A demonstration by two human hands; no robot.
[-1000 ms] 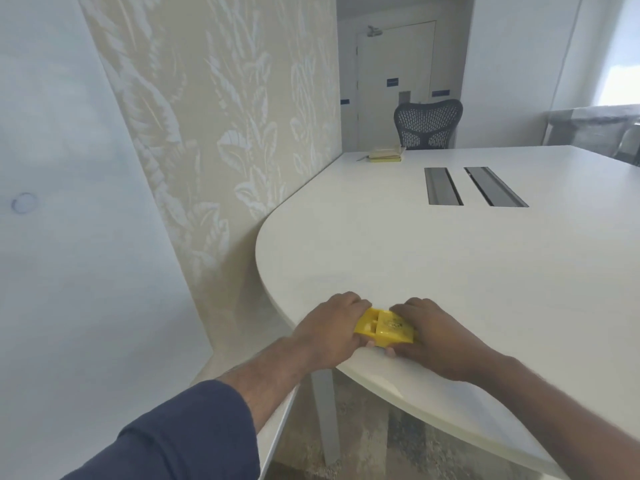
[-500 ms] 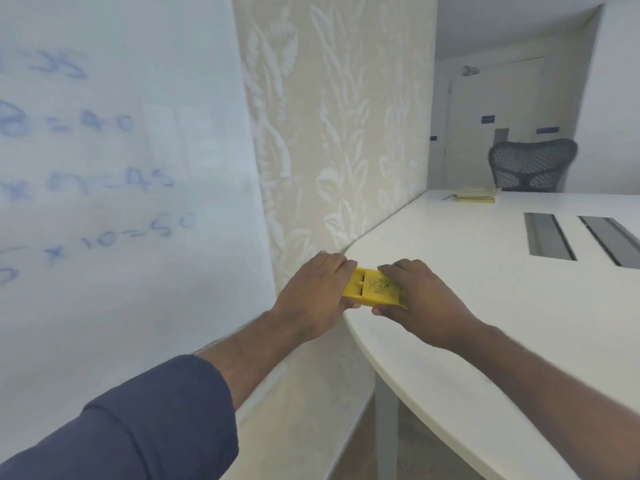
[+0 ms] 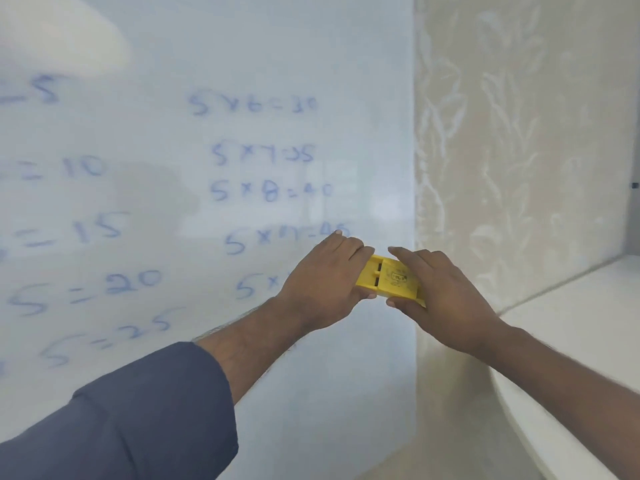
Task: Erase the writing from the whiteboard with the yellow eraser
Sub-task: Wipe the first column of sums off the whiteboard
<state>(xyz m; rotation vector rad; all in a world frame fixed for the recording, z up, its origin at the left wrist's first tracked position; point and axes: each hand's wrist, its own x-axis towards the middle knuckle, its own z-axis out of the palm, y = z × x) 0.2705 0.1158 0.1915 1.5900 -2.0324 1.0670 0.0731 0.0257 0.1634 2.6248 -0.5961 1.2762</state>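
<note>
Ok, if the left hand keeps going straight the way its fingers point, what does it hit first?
Probably the whiteboard, near the blue writing; the left hand grips the yellow eraser, though depth is unclear.

Beige wall panel with pale leaf pattern on the right, running floor to top. Pale desk with rounded edge at lower right, meeting the patterned wall. Small dark fitting at far right edge. Soft, even light; faint bright reflection high on the left. Floor blurred, beige.
</note>
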